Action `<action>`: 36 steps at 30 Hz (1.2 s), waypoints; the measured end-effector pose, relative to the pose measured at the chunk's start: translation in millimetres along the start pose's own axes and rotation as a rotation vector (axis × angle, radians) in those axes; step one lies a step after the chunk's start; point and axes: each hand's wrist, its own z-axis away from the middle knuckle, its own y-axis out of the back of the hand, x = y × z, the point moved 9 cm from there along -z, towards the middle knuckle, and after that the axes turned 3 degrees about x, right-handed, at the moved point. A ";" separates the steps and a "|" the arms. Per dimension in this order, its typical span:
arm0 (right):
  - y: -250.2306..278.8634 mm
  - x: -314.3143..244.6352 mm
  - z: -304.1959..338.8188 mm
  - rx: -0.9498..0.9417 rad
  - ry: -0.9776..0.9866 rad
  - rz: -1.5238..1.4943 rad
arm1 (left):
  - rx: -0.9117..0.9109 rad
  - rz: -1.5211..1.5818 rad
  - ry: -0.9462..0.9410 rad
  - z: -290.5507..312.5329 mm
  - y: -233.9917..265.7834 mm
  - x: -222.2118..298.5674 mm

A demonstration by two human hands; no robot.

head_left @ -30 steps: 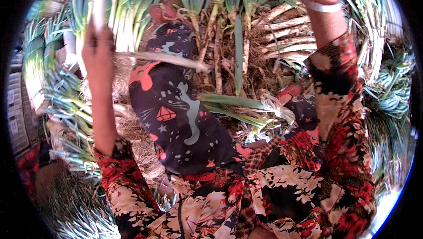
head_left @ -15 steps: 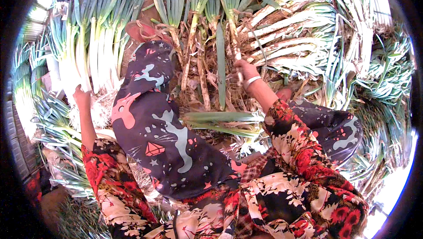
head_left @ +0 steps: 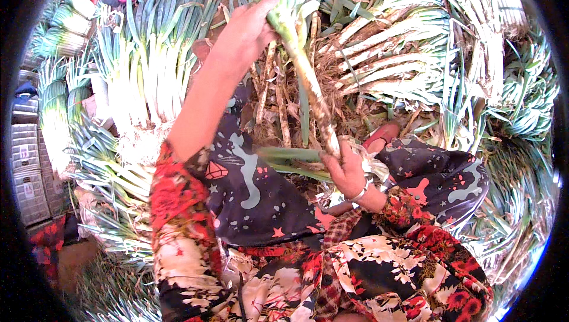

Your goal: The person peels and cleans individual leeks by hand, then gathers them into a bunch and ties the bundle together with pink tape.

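Note:
A long green onion [head_left: 309,82] slants between my two hands, its green leaves away from me and its brown, dirt-marked white shaft toward me. My left hand [head_left: 249,25] is closed round it where the leaves begin. My right hand [head_left: 348,174] grips the root end, low over my lap; a pale band circles that wrist. Behind the held one lie a few more unpeeled green onions [head_left: 283,111] with dry brown skins. A loose green leaf [head_left: 290,155] lies between my knees, close to my right hand.
Clean white green onions [head_left: 145,79] stand bunched at the left, roots toward me. A pile of soil-marked green onions [head_left: 385,55] fills the far right. More green onions [head_left: 118,188] lie near my left side. Grey crates [head_left: 29,174] stand at the left edge.
My left hand has left the white bunch and swung up and right to grip the green onion's upper part. My right hand has drawn the root end toward my body, lifting the onion.

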 end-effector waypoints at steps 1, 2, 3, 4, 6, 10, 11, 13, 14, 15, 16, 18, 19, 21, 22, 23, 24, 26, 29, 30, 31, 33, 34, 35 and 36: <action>-5.4 9.0 6.5 -0.020 0.005 0.036 | 0.055 0.158 -0.062 -9.7 -5.0 -0.2; -8.4 13.4 10.1 -0.014 0.028 0.025 | 0.108 0.241 -0.075 -11.0 -2.3 -5.5; -10.9 14.8 12.2 -0.010 0.052 0.016 | 0.146 0.199 -0.067 -11.8 4.4 -8.0; -17.0 16.4 15.3 -0.065 0.030 0.012 | 0.202 0.162 -0.053 -3.6 17.0 -11.3; -25.2 14.4 13.4 -0.100 0.063 0.048 | 0.171 0.206 -0.069 7.3 36.4 -7.6; -20.0 7.0 12.9 0.055 0.334 0.166 | 0.185 -0.548 -0.463 88.2 15.8 33.5; -26.8 -18.6 13.9 0.025 0.278 0.186 | 0.265 -0.632 -0.467 126.1 21.9 35.5; -44.6 -54.5 17.5 -0.032 0.402 -0.016 | 0.327 -0.742 -0.537 182.5 23.2 23.5; -57.9 -53.3 17.7 -0.121 0.335 0.018 | 0.318 -0.779 -0.605 209.1 22.5 16.4; -66.8 -55.3 18.6 -0.186 0.270 0.064 | 0.232 -0.708 -0.654 238.2 20.2 16.4; -78.8 -86.0 26.9 -0.214 0.484 0.077 | 0.311 -0.667 -0.617 265.6 30.6 20.3; -112.8 -128.9 42.3 -0.321 0.736 0.098 | 0.511 -0.705 -0.492 298.7 66.7 28.1; -131.7 -170.2 62.0 -0.409 0.896 0.155 | 0.664 -0.789 -0.396 325.1 92.7 39.9; -150.9 -198.2 74.3 -0.512 1.005 0.053 | 0.895 -0.681 -0.272 378.1 146.5 66.6; -151.9 -201.7 73.3 -0.515 0.961 0.008 | 1.045 -0.723 -0.357 408.6 176.2 77.5; -148.3 -201.5 67.8 -0.497 0.912 -0.022 | 1.183 -0.776 -0.350 434.3 210.8 85.1; -144.4 -187.2 55.9 -0.489 0.777 -0.093 | 1.275 -0.815 -0.304 458.3 249.9 85.6; -132.9 -166.1 39.3 -0.424 0.601 -0.126 | 1.473 -0.677 -0.169 523.6 319.1 64.4; -117.5 -130.5 16.3 -0.264 0.491 -0.026 | 1.538 -0.548 0.030 597.4 442.8 -14.5; -116.9 -115.7 9.6 -0.220 0.304 -0.096 | 1.534 -0.612 0.147 606.4 478.5 -45.9; -117.6 -105.1 9.0 -0.234 0.241 -0.117 | 1.496 -0.522 0.169 636.6 519.3 -94.9; -116.2 -74.6 4.0 -0.343 0.119 -0.202 | 1.396 -1.126 0.841 770.4 572.1 -187.2; -115.2 -57.4 0.1 -0.303 0.092 -0.054 | 1.453 -1.093 0.816 711.7 575.8 -188.5; -106.3 -44.6 -4.6 -0.244 0.091 -0.019 | 1.505 -1.080 0.799 649.2 563.5 -170.1; -107.6 -33.7 -5.5 -0.289 0.032 -0.010 | 1.616 -1.223 0.747 664.2 563.7 -166.2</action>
